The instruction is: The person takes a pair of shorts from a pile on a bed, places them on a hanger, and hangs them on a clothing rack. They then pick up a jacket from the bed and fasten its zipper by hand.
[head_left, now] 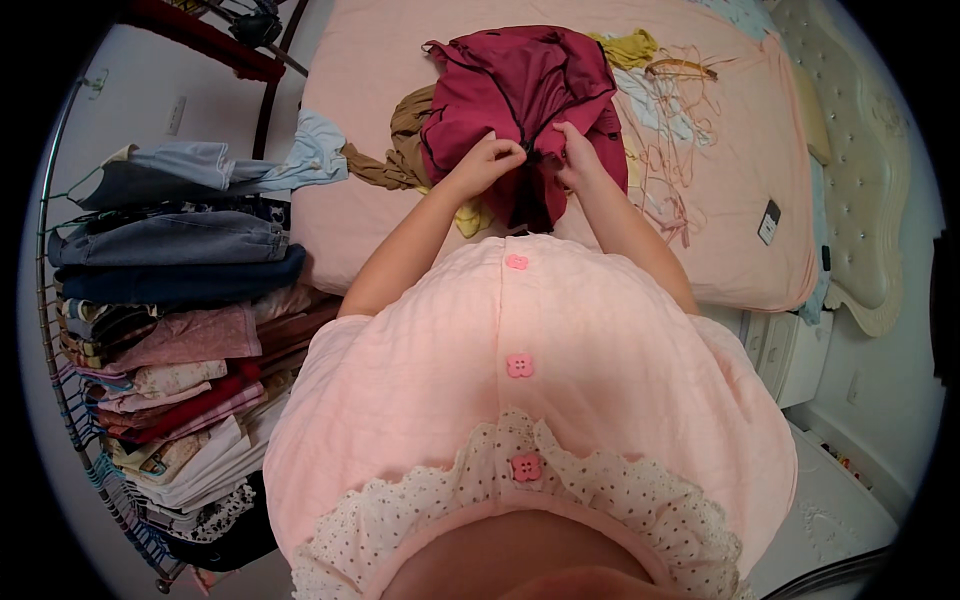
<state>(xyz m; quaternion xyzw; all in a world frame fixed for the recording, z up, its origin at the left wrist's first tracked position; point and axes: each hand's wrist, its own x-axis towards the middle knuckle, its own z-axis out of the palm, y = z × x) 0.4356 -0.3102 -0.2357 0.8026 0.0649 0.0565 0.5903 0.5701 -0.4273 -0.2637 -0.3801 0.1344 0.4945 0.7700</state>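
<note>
A dark red jacket with a black zipper lies spread on the bed before me, its lower part bunched toward my body. My left hand pinches the jacket's front edge just left of the zipper. On the other side of the zipper, my right hand grips the cloth, its fingers partly hidden by the fabric. The zipper runs up between the two hands. Under and beside the jacket lie a brown garment and a yellow cloth.
Clothes on hangers, with jeans among them, fill a metal rack at left. The pink-sheeted bed carries tangled pink straps, a mustard cloth and a dark phone-like object. A tufted headboard stands at right.
</note>
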